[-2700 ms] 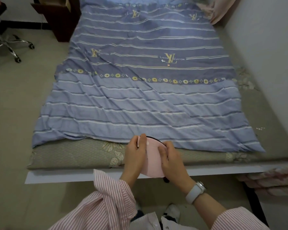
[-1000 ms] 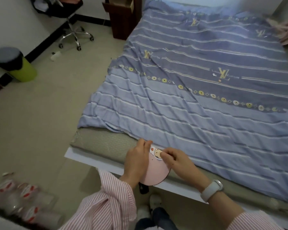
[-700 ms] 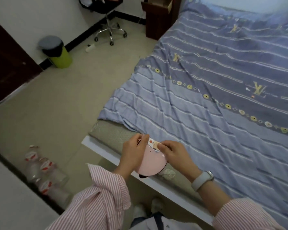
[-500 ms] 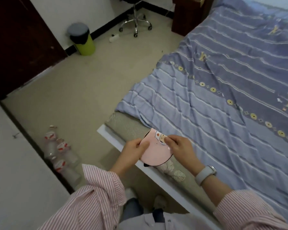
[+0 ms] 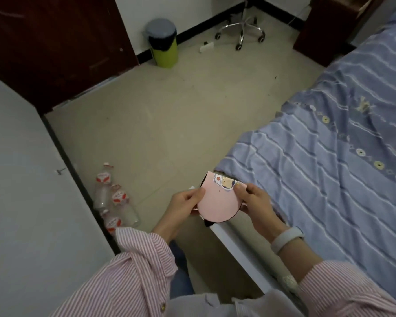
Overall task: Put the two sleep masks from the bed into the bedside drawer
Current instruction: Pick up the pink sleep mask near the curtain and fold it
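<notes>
A folded pink sleep mask (image 5: 216,203) with a small cartoon print and a black edge is held in front of me, over the near corner of the bed (image 5: 329,179). My left hand (image 5: 184,204) pinches its left edge. My right hand (image 5: 257,203) grips its right side. Whether a second mask lies behind the pink one I cannot tell; only a black rim shows. The dark wooden bedside cabinet (image 5: 325,24) stands at the far top right, beside the bed's head.
A green bin (image 5: 164,43) with a grey lid stands by the far wall near a dark door (image 5: 55,42). An office chair base (image 5: 240,33) sits beyond it. Several plastic bottles (image 5: 113,202) lie on the floor by a white wall (image 5: 21,179) at my left.
My view has swung left, from the bed toward the floor, door and bin. Both hands have kept hold of the pink mask and lifted it off the bed's foot.
</notes>
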`<state>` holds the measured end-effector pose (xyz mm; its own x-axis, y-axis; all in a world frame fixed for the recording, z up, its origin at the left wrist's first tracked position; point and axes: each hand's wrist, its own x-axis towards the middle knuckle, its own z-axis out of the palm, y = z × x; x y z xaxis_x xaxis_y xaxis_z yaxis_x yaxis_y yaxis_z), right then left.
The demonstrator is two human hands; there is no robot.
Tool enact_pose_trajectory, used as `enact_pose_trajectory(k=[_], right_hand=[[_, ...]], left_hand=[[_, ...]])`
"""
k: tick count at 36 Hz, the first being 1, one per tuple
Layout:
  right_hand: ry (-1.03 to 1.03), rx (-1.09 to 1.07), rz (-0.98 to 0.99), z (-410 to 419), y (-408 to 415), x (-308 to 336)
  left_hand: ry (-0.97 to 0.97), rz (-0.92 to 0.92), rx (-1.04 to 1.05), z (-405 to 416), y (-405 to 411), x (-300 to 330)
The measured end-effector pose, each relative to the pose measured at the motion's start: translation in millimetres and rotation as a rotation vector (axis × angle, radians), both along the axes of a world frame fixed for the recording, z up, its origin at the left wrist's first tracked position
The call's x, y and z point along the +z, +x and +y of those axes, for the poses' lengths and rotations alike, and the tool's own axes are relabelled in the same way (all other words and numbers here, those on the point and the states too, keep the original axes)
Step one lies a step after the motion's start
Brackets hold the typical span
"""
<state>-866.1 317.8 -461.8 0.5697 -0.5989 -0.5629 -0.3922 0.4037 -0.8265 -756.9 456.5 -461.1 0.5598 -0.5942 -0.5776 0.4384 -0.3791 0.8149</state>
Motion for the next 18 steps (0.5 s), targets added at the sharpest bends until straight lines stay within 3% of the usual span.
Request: enact_pose_trajectory(k=[5,11,15,18], right_hand=[[0.121,0.032,-0.022,21.9,117.0,-6.8],[0.193,0.073,-0.097,34.1,244.9,-1.1],[0.102,0.050,-0.106,19.3,301.1,-0.3],[-0.115,0.086,-0.067,-5.2,334.5,-2.7]], left_hand=[[0.067,-0.035,-0.040,27.6,127.5,-0.6],[0.118,-0.144,0.071,41.7,251.1,9.1],[0.118,-0.174,0.060,26.8,306.9,9.5],[0.117,-0.281,0.018,-0.7,343.3,5.1]])
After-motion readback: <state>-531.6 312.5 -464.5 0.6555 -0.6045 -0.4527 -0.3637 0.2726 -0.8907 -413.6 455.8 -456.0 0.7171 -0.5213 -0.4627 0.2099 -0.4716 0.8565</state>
